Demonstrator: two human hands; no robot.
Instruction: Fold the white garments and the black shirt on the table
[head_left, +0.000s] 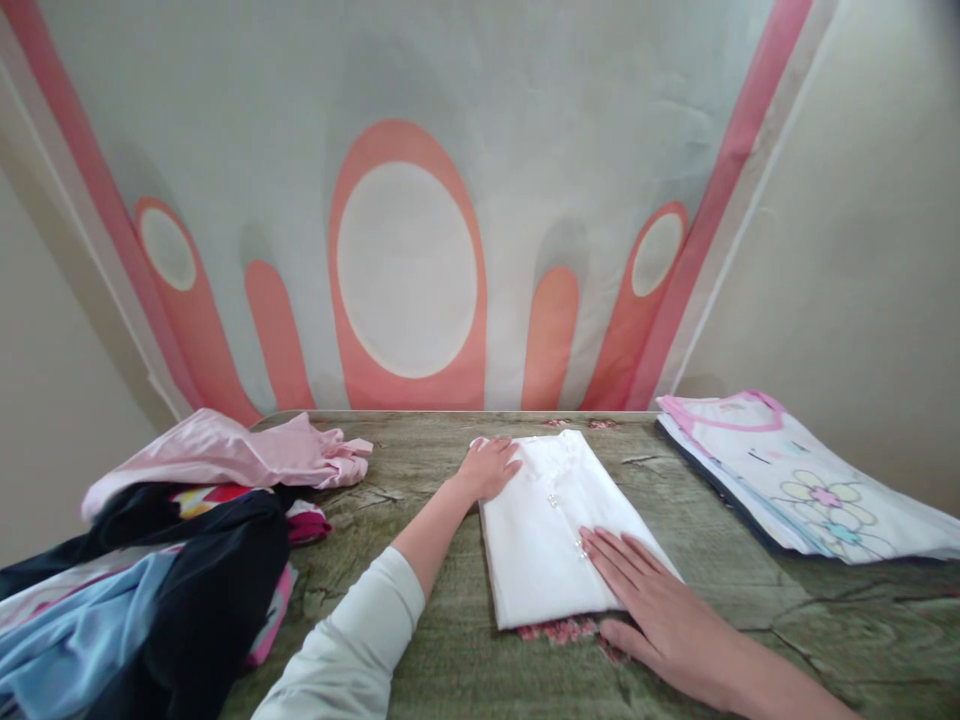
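A folded white buttoned garment (551, 535) lies in the middle of the table (420, 620). My left hand (489, 467) rests at its far left corner, fingers spread flat on the cloth. My right hand (660, 610) lies flat on the near right part of the garment, fingers stretched out toward the buttons, thumb at the near edge. Neither hand grips anything.
A heap of unfolded clothes (150, 560) in pink, black, blue and red fills the left side. A stack of folded white clothes with a flower print (810, 490) sits at the right. A wall with orange and white shapes (409, 270) stands behind the table.
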